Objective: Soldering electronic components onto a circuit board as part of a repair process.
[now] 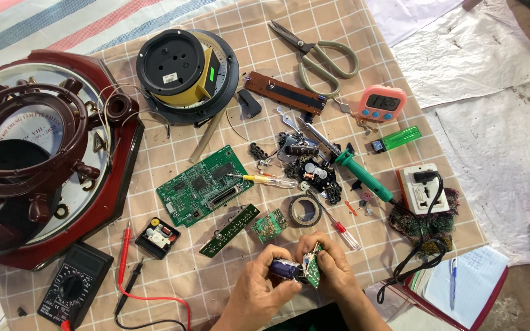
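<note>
Checked beige cloth (173, 270) carries everything: big green circuit board (205, 185) mid-cloth, scissors (319, 56) up-right of it, multimeter (75, 285) down-left, tape roll (305, 210) right.

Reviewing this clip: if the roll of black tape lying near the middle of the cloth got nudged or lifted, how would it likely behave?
The roll of black tape lies flat on its side on the checked cloth, so a nudge would probably slide it, not roll it. It looks small and hollow, so likely light. Stood on edge it could roll toward the red-handled screwdriver beside it.
</note>
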